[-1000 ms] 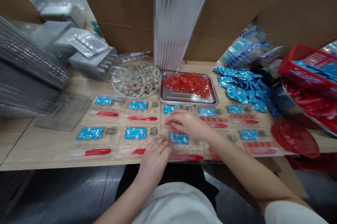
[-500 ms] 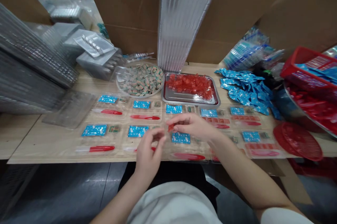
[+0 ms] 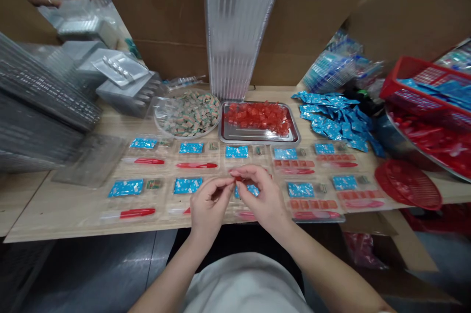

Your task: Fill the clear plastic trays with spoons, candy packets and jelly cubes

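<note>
Just above the middle of the table, my right hand pinches a small red translucent piece. My left hand meets it there, thumb and fingertips closed on the same piece. Fingers cover most of it. Beneath my hands lies a clear tray with a blue packet, partly hidden by the right hand. More clear trays stand in two rows, with blue packets, small green-brown packets and red pens. Trays on the right also hold rows of red squares.
Behind the trays sit a metal tray of red pieces and a round dish of small packets. Blue packets are heaped right, near red baskets. Tall stacks of clear trays rise at the back and left.
My left hand's fingers have closed and come together with my right hand at the red piece. My right hand has moved down and left. The view has shifted slightly.
</note>
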Tool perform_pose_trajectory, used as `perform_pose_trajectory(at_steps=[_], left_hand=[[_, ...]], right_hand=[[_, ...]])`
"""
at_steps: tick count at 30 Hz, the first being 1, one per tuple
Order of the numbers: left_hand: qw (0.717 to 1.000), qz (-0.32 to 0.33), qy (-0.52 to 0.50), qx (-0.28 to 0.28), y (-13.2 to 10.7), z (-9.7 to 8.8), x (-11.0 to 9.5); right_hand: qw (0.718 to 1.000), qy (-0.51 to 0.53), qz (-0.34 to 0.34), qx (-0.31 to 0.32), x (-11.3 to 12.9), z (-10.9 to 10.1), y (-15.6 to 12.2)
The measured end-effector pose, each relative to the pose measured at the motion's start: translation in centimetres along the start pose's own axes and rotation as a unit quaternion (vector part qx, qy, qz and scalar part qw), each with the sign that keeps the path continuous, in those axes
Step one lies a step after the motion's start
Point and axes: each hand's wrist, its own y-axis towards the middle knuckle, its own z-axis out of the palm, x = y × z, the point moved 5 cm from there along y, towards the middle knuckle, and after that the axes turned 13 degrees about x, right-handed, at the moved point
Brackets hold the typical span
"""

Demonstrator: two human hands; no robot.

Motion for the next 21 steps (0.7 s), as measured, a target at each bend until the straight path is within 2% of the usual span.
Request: perform_pose_trajectory(at_steps=[8, 13, 15, 17, 19, 21], left_hand=[[1.000, 0.007, 0.002, -0.010, 0.1, -0.5, -0.4], [0.998, 0.029, 0.035, -0.040, -0.2, -0.2, -1.0], [0.998, -0.003, -0.028, -0.054, -0.1, -0.1, -0.8], [0.985, -0.056, -0.152, -0.052, 0.3, 0.0, -0.2], [0.948, -0.124, -0.293, -0.016, 0.6, 0.4, 0.2], [0.897, -0.198, -0.392, 0.044, 0.7, 1.1, 0.5]], right_hand=[[1.000, 0.011, -0.012, 0.026, -0.1, 0.6, -0.1], [0.999, -0.024, 0.030, -0.034, -0.8, 0.8, 0.1], [0.996, -0.075, 0.018, -0.047, -0.4, 0.7, 0.0], [0.987, -0.149, -0.044, -0.045, 0.7, 0.5, -0.2], [0.974, -0.199, -0.105, -0.015, 1.7, 0.2, -0.5], [0.971, -0.199, -0.127, 0.043, 2.1, -0.3, -0.6]])
